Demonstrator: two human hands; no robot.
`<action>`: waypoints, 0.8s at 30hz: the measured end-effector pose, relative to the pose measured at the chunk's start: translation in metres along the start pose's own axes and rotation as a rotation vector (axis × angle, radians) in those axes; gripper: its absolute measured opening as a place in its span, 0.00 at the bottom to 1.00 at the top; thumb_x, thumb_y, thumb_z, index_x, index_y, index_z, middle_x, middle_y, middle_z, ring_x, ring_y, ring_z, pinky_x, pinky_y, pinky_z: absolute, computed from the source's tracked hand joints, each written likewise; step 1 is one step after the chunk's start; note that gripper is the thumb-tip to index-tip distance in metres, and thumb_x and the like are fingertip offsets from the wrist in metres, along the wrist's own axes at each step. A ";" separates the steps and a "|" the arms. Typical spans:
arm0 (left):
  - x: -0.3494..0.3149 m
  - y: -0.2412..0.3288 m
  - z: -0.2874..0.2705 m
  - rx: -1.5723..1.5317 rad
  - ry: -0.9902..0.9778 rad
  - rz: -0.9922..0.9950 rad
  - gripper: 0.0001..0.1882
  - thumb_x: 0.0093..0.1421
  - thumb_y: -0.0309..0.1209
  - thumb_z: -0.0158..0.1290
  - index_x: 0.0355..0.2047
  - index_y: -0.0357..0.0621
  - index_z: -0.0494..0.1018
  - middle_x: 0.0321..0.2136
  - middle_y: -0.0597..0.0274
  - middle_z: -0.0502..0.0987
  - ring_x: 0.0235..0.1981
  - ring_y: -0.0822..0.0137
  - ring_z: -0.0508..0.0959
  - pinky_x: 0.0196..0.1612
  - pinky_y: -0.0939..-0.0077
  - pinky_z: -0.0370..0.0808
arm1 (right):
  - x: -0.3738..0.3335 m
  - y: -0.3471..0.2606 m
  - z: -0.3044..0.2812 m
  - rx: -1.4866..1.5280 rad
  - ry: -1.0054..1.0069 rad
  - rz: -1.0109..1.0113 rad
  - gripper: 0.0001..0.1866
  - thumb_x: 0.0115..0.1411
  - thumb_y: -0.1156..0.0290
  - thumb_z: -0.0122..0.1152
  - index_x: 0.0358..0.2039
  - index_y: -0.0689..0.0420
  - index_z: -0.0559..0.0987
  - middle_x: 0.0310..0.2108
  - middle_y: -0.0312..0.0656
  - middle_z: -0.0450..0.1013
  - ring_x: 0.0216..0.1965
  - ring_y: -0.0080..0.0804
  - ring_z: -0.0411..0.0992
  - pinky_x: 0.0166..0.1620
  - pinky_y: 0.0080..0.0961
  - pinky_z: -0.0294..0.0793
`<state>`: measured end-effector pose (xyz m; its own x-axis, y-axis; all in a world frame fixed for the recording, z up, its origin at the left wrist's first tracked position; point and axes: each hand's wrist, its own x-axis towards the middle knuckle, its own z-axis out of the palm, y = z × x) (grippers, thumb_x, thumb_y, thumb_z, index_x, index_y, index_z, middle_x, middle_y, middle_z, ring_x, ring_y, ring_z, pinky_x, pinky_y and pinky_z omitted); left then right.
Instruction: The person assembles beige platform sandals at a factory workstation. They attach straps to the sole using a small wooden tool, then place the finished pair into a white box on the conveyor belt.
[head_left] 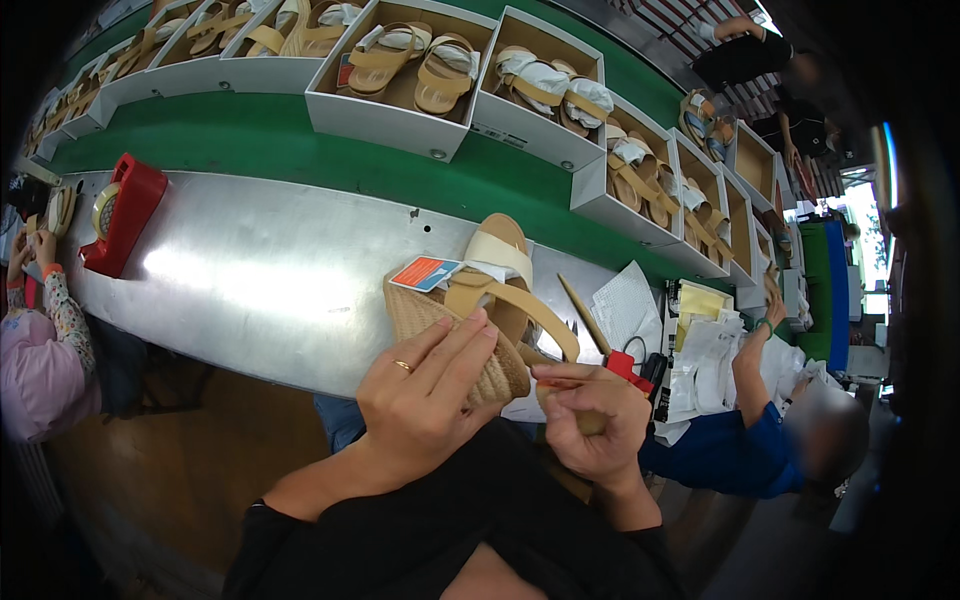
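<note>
A beige wedge sandal [507,262] with a woven-look wedge side lies tilted in front of me at the table's near edge. White paper is tucked under its straps, and a blue and orange tag [425,273] hangs at its side. My left hand [425,385], with a ring on one finger, grips the sandal by the wedge, its fingers along the woven side. Close to the sandal's heel, my right hand [603,420] is closed in a pinch. Something tan shows below its fingers and a bit of red at the fingertips; what it holds is mostly hidden.
Open white boxes [392,125] of similar sandals line the green conveyor [230,125] beyond the metal table [270,260]. A red tape dispenser [125,215] stands at left. Scissors with red handles [628,372] and white papers [630,305] lie at right. Co-workers sit on both sides.
</note>
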<state>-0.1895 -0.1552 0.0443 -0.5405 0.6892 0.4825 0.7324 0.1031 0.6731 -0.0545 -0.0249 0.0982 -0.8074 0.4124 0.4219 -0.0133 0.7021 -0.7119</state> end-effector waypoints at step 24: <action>0.016 -0.010 0.003 0.046 0.004 0.038 0.34 0.35 0.34 0.69 0.48 0.48 0.80 0.48 0.61 0.82 0.41 0.60 0.83 0.38 0.72 0.76 | 0.028 0.006 0.012 -0.243 0.001 -0.143 0.13 0.45 0.83 0.70 0.30 0.58 0.77 0.22 0.42 0.76 0.21 0.36 0.76 0.23 0.28 0.76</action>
<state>-0.2044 -0.1429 0.0432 -0.5133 0.6904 0.5098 0.7707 0.1094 0.6278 -0.0841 -0.0159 0.0985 -0.8069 0.3000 0.5088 0.0151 0.8716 -0.4901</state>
